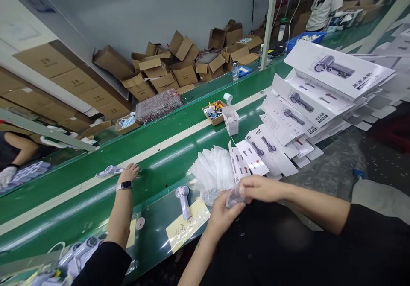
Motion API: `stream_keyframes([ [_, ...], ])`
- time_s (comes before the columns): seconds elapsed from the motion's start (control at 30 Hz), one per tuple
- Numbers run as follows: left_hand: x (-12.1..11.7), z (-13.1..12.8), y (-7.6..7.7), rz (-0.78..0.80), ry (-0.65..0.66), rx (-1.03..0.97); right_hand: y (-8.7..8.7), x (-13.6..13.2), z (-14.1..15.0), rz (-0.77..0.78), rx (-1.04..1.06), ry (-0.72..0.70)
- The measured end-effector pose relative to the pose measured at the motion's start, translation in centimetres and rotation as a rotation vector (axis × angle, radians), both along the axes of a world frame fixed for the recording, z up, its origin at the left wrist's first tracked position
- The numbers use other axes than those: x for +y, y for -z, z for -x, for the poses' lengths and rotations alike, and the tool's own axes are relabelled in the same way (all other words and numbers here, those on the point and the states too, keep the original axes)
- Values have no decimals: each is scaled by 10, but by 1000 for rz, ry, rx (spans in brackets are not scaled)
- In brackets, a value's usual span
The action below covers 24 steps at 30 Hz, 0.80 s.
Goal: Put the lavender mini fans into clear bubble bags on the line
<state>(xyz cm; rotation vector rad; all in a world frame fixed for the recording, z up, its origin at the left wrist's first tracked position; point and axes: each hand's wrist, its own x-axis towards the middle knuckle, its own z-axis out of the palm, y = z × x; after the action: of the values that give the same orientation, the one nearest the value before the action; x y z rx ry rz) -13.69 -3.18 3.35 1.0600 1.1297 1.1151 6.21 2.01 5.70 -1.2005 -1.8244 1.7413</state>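
My left hand (221, 212) and my right hand (261, 188) meet in front of my body, both with fingers closed on a crumpled clear plastic bag (235, 197). Just beyond them lies a fanned stack of translucent white bags (213, 170). A lilac handheld fan (183, 201) rests left of my hands, its handle over a yellow paper (187, 225) with handwriting. Flat printed fan cartons (272, 145) are spread right of the bags, close to my right hand.
A co-worker's hand with a watch (129, 175) touches another fan (109, 171) on the green conveyor (153, 160). A white box (231, 121) and a small parts carton (214, 114) stand farther off. Tall stacked cartons (339, 70) rise at right; more fans (78, 252) lie lower left.
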Motion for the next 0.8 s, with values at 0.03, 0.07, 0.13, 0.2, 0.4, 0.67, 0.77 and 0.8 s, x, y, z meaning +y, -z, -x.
stream_keyframes([
  [0.03, 0, -3, 3, 3, -29, -7, 6, 16, -1, -46, -116, 78],
  [0.07, 0, -4, 5, 5, -48, -7, 14, 34, -3, -107, -256, 192],
  [0.13, -1, -3, 7, 16, -68, 0, 31, 70, -4, -270, -581, 381],
  [0.2, -1, 4, 8, 33, -71, 18, 48, 98, 0, -316, -843, 382],
  [0.4, 0, 33, 17, 220, 3, 8, 60, 125, 5, -168, -993, 277],
  [0.67, 24, 84, -10, 90, -261, -401, -3, 72, -28, -390, -533, 211],
  [0.77, 43, 99, -37, -69, -338, -576, -10, 46, -13, -444, -286, 235],
  [0.8, 49, 102, -44, -97, -364, -637, -8, 41, -3, -455, -232, 282],
])
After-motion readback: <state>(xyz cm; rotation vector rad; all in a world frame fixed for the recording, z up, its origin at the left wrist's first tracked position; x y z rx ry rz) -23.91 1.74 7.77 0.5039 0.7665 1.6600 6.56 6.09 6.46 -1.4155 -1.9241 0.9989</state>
